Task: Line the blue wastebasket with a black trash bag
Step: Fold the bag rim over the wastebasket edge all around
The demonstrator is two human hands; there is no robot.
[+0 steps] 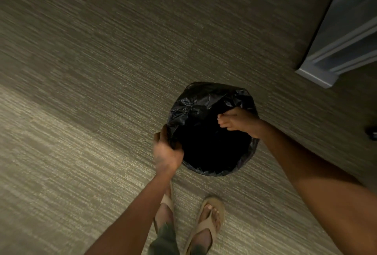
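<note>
A black trash bag stands open on the carpet just ahead of my feet, its mouth a dark round hole. The bag covers whatever is under it, so no blue of the wastebasket shows. My left hand grips the bag's edge on the near left side. My right hand pinches the crinkled plastic at the right side of the mouth, fingers curled over the edge. The far part of the bag is bunched and wrinkled.
Grey-green carpet spreads all around the bag. A pale grey door or cabinet base stands at the upper right. A small dark object sits at the right edge. My feet in tan sandals are right behind the bag.
</note>
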